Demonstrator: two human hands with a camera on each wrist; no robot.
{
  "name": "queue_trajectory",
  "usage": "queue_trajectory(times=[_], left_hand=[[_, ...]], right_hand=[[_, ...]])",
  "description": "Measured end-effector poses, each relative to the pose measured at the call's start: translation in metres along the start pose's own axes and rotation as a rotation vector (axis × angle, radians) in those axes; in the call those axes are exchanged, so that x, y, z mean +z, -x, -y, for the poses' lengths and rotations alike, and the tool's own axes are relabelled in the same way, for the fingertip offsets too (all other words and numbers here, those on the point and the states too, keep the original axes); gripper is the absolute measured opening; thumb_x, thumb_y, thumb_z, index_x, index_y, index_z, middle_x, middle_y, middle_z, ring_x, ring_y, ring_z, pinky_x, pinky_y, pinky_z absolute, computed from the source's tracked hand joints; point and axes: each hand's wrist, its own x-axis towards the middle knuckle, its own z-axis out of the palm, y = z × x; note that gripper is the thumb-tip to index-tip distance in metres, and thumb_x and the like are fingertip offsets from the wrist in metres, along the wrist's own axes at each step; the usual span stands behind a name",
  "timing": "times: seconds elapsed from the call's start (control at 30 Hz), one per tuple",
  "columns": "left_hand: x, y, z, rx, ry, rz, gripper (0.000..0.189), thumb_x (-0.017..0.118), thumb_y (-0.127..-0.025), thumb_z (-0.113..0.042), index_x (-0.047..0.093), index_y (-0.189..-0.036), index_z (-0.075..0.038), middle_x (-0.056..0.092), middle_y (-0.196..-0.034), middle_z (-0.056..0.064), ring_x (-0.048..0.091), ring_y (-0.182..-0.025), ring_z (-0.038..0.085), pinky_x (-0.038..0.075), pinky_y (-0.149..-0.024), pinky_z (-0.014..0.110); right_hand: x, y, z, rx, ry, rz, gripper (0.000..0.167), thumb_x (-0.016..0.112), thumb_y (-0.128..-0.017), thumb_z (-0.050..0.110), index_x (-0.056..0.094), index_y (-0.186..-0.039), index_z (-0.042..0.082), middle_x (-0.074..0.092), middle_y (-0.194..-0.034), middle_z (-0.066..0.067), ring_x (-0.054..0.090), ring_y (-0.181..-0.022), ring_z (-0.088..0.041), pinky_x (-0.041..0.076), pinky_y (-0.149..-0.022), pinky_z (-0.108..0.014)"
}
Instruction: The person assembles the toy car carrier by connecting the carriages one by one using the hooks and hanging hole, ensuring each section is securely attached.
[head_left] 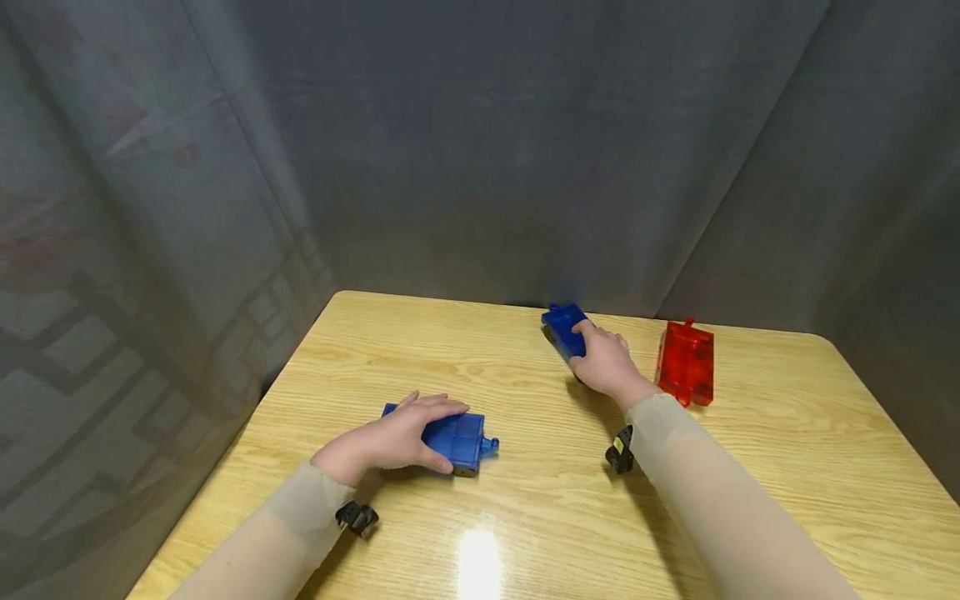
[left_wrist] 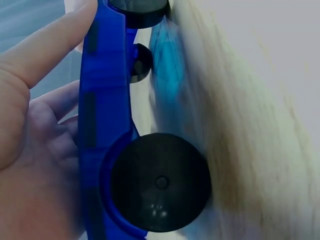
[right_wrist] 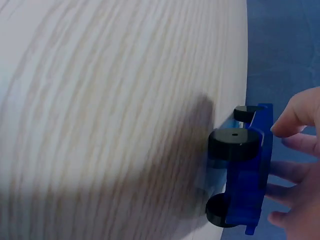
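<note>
Near the left of the table, my left hand point(head_left: 401, 433) spans a blue see-through toy wagon point(head_left: 461, 440) and grips it by its sides. A small hitch sticks out at its right end. Up close in the left wrist view, thumb and fingers lie along its blue body point(left_wrist: 105, 115), above a black wheel point(left_wrist: 160, 182). By the far edge, my right hand point(head_left: 602, 358) holds a second, darker blue toy wagon point(head_left: 564, 325), which lies at a slant. Its black wheels point(right_wrist: 235, 144) and blue side point(right_wrist: 250, 185) show in the right wrist view, with the fingertips on its top.
A red see-through toy wagon point(head_left: 688, 362) stands to the right of my right hand, close to the far edge. The light wooden table point(head_left: 510, 533) has rounded far corners. Grey curtains point(head_left: 495, 167) hang behind it and along both sides.
</note>
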Motion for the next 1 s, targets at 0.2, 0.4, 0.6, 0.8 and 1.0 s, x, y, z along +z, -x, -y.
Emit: queue_trajectory(times=[0.2,0.4,0.6,0.8,1.0], left_hand=[[0.000,-0.004,0.004,0.035,-0.013,-0.002,0.082,0.085,-0.079,-0.034,0.046,-0.149,-0.016,0.041,-0.152,0.009,0.023,-0.146,0.030,0.004,-0.117,0.054],[-0.001,-0.004,0.004,0.048,-0.005,0.000,0.081,0.085,-0.080,-0.033,0.046,-0.149,-0.014,0.040,-0.153,0.009,0.023,-0.146,0.031,0.004,-0.117,0.055],[-0.003,-0.002,0.004,0.052,-0.003,0.002,0.082,0.084,-0.080,-0.033,0.046,-0.149,-0.014,0.038,-0.154,0.009,0.024,-0.146,0.031,0.004,-0.117,0.055],[-0.002,-0.003,0.003,0.063,-0.009,0.003,0.082,0.084,-0.080,-0.032,0.045,-0.149,-0.012,0.037,-0.155,0.009,0.023,-0.146,0.031,0.004,-0.117,0.055],[-0.002,-0.003,0.001,0.074,0.002,-0.003,0.082,0.084,-0.080,-0.032,0.046,-0.149,-0.010,0.036,-0.155,0.011,0.023,-0.146,0.034,0.004,-0.116,0.058]], right_hand=[[-0.001,-0.001,-0.002,0.062,-0.112,0.015,0.070,0.058,-0.088,0.007,0.031,-0.152,0.009,0.032,-0.148,-0.029,0.030,-0.133,-0.048,0.020,-0.107,-0.063],[0.001,-0.003,-0.001,0.090,-0.152,0.020,0.088,0.050,-0.080,-0.002,0.015,-0.160,0.013,0.019,-0.157,-0.027,0.017,-0.139,-0.051,0.011,-0.110,-0.065],[0.006,-0.001,-0.003,0.083,-0.124,0.007,0.083,0.065,-0.091,0.018,0.018,-0.156,0.000,0.021,-0.154,-0.031,0.014,-0.140,-0.053,0.006,-0.112,-0.063],[0.010,0.001,-0.005,0.095,-0.137,-0.043,0.089,0.075,-0.090,0.032,0.024,-0.154,-0.003,0.029,-0.147,-0.031,0.023,-0.134,-0.050,0.016,-0.110,-0.062],[0.010,0.002,-0.008,0.125,-0.111,-0.053,0.097,0.079,-0.085,0.038,0.026,-0.152,-0.007,0.033,-0.140,-0.029,0.027,-0.127,-0.046,0.025,-0.106,-0.060]])
